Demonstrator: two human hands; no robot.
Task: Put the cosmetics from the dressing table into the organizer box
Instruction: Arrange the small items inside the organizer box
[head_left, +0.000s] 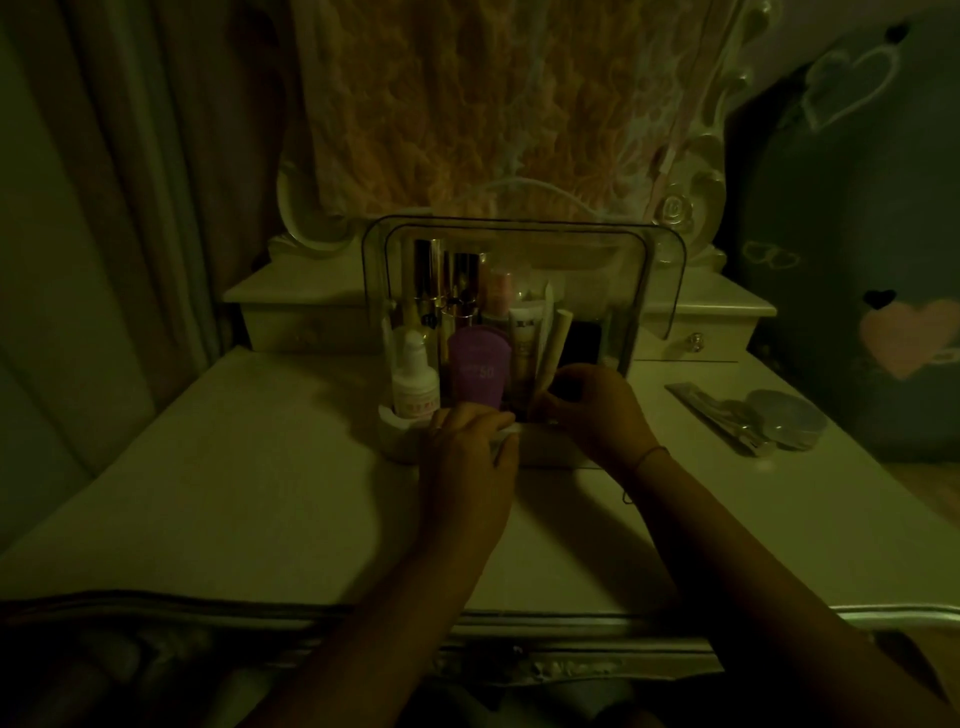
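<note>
The organizer box (400, 441) stands mid-table with its clear lid (519, 234) raised. Inside stand a white pump bottle (414, 382), a purple tube (479, 371), gold lipstick cases (447, 280), a cream tube (522, 338) and a pale tube (556, 340). My left hand (467, 457) lies on the box's front rim with its fingers curled over the edge. At the box's front right, my right hand (597, 410) pinches the lower end of the pale tube. The light is dim and the fingertips are hard to make out.
On the white dressing table (260, 467), to the right of the box, lie a flat sachet (711, 408) and a round clear compact (787, 418). Small drawers (696, 338) and a lace-draped mirror frame stand behind. The table's carved front edge is near me.
</note>
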